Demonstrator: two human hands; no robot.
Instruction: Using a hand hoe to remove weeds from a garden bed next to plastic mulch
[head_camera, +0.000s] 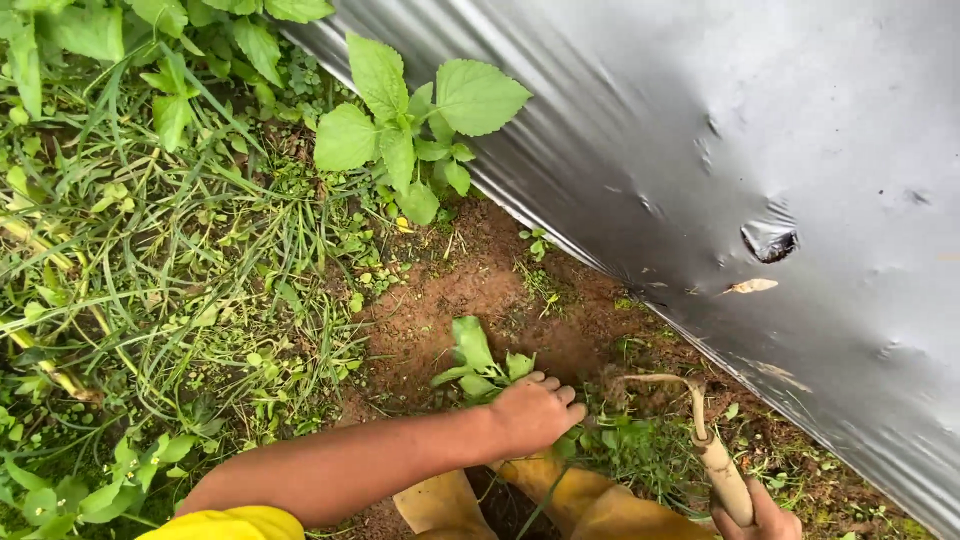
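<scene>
My left hand (535, 410) is closed around the base of a small leafy weed (478, 360) growing out of the reddish-brown soil (470, 290). My right hand (762, 518), at the bottom edge, grips the pale wooden handle of a small hand hoe (700, 430). Its curved metal head hooks into the soil and low weeds just right of my left hand. Most of the right hand is cut off by the frame.
A grey plastic mulch sheet (760, 170) covers the right side, with a small hole (770, 240) in it. A taller broad-leaved plant (410, 125) stands at its edge. Dense grass (170, 270) fills the left. My yellow boots (590, 505) are below.
</scene>
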